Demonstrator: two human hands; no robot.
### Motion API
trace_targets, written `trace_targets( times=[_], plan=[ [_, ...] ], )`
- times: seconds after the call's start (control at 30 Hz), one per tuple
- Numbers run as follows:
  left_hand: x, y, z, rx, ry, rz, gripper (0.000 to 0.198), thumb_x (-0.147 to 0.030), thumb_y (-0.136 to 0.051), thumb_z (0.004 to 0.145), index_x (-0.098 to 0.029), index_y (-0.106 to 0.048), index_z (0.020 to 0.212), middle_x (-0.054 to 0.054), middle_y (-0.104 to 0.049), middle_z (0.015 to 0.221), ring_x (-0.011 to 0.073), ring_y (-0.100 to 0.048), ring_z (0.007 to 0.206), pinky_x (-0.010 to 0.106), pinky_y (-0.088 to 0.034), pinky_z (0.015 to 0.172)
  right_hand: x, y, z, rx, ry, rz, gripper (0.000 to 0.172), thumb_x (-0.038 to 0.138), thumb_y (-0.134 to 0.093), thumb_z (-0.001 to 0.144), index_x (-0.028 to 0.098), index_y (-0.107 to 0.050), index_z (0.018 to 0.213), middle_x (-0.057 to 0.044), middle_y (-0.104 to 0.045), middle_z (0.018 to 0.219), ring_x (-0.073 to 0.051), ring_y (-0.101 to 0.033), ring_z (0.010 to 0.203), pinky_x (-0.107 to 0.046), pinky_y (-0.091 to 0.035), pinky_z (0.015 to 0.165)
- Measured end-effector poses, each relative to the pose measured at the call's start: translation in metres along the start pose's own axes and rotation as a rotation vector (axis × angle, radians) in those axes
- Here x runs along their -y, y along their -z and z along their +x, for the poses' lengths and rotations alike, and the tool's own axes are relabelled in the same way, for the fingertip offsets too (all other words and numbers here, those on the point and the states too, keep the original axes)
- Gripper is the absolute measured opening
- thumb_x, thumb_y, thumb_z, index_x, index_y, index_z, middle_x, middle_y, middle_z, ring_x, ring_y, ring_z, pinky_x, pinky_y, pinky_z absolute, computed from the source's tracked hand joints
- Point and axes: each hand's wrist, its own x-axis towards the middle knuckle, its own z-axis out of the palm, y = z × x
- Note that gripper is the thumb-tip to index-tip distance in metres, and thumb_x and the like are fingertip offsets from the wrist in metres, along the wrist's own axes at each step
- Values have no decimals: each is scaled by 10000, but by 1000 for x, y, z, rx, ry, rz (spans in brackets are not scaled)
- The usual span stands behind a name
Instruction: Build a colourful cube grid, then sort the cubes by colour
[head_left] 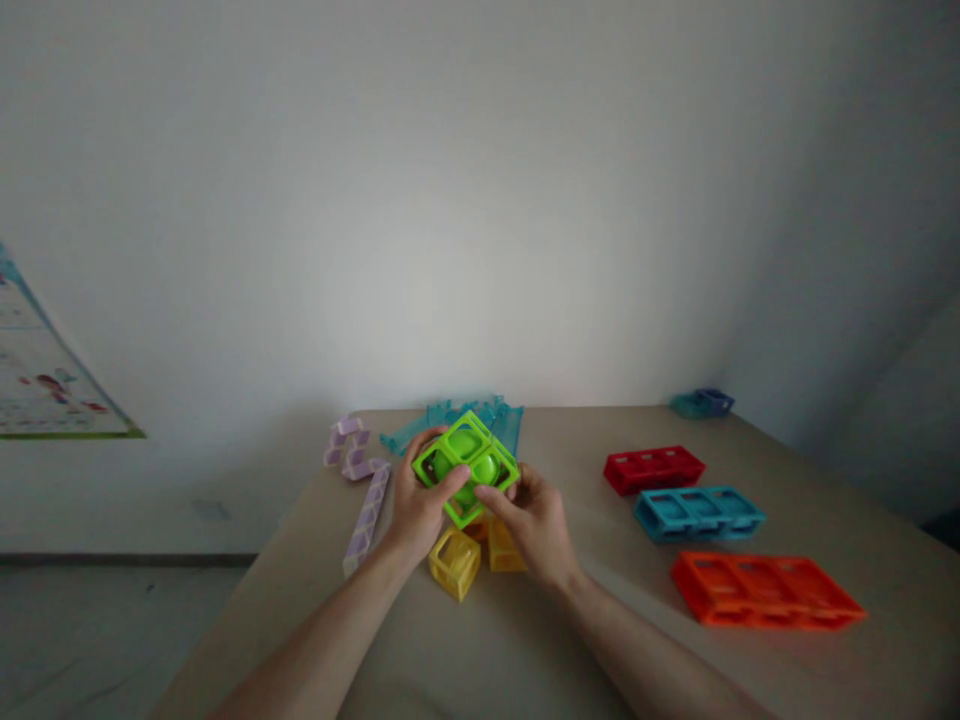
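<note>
A bright green block frame [466, 436] with rounded green pieces inside is held up above the table, tilted with one corner toward the top. My left hand [421, 500] grips its left side, thumb across the front. On its lower right, my right hand [536, 515] pinches the frame with thumb and fingers. Below the hands, a yellow block [455, 563] rests on the table, with another yellow block [505, 548] and an orange piece partly hidden behind the right hand and the green frame.
Red [654, 469], blue [699, 514] and orange [766, 590] three-section blocks lie on the right of the table [600, 640]. Translucent blue pieces [510, 425] sit behind the hands, a purple-and-white jointed strip [367, 520] to the left. Small blue items [703, 403] are at the back right.
</note>
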Motion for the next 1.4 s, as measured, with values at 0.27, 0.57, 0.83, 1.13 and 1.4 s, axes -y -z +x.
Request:
trace_targets(
  times=[0.27, 0.57, 0.83, 1.13, 1.4],
  plan=[
    [-1, 5, 4, 129, 36, -82, 689, -263, -752, 724, -302, -445, 1339, 65, -623, 1222, 230, -625, 1070, 327, -508, 880, 22, 15, 23, -76, 121, 35, 379, 419, -716, 741, 228, -429, 898, 29, -586, 770, -129, -571, 650, -243, -467, 588],
    [15, 23, 20, 112, -12, 49, 502, -288, -706, 744, -214, -577, 1224, 100, -613, 1206, 229, -593, 1080, 339, -454, 900, 49, 152, 162, -160, 33, -1337, 380, 429, -651, 819, 183, -633, 1108, -145, -705, 1028, -293, -651, 962, -365, -480, 776],
    [16, 26, 22, 55, 47, 230, 291, -308, -665, 742, -185, -664, 1006, 68, -667, 1056, 203, -621, 939, 300, -462, 789, 26, 191, 161, -159, -154, -1497, 354, 357, -642, 852, 76, -640, 1067, -240, -682, 996, -345, -642, 978, -401, -462, 784],
    [23, 24, 22, 248, 212, 656, 195, -239, -633, 664, -171, -709, 831, 52, -714, 853, 228, -640, 847, 328, -460, 800, 53, 89, 82, 201, 36, -1427, 456, 386, -661, 808, 215, -610, 1229, -130, -637, 1181, -273, -583, 1119, -381, -417, 965],
    [25, 29, 22, 370, 175, 927, 271, -100, -513, 699, -170, -727, 850, 54, -735, 915, 207, -654, 898, 292, -466, 809, 13, 58, 30, 724, 129, -904, 637, 451, -693, 763, 172, -549, 1317, -140, -599, 1182, -251, -610, 974, -373, -486, 862]
  ],
)
